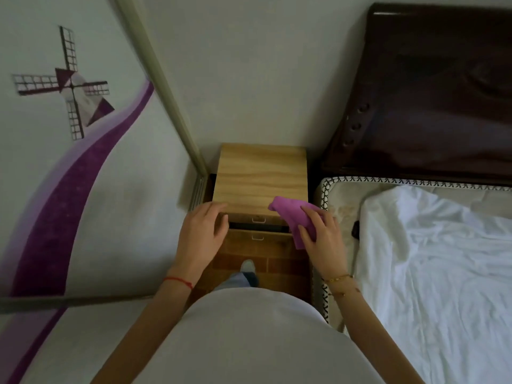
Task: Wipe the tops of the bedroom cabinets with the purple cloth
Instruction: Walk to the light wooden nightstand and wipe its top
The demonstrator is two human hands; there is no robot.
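Note:
A light wooden bedside cabinet (261, 176) stands in the corner between a wardrobe door and the bed. Its top is bare wood; two drawers with small metal handles show below the front edge. My right hand (322, 236) holds the purple cloth (293, 217) at the cabinet's front right corner, part of the cloth lying on the top and part hanging over the edge. My left hand (203, 234) rests with spread fingers on the cabinet's front left corner and holds nothing.
A sliding wardrobe door (83, 162) with a purple windmill print fills the left. The bed with a white sheet (432, 273) and a dark headboard (432, 92) lies right. A dark small object (355, 230) sits at the mattress edge. Brown floor tiles (266, 261) lie below.

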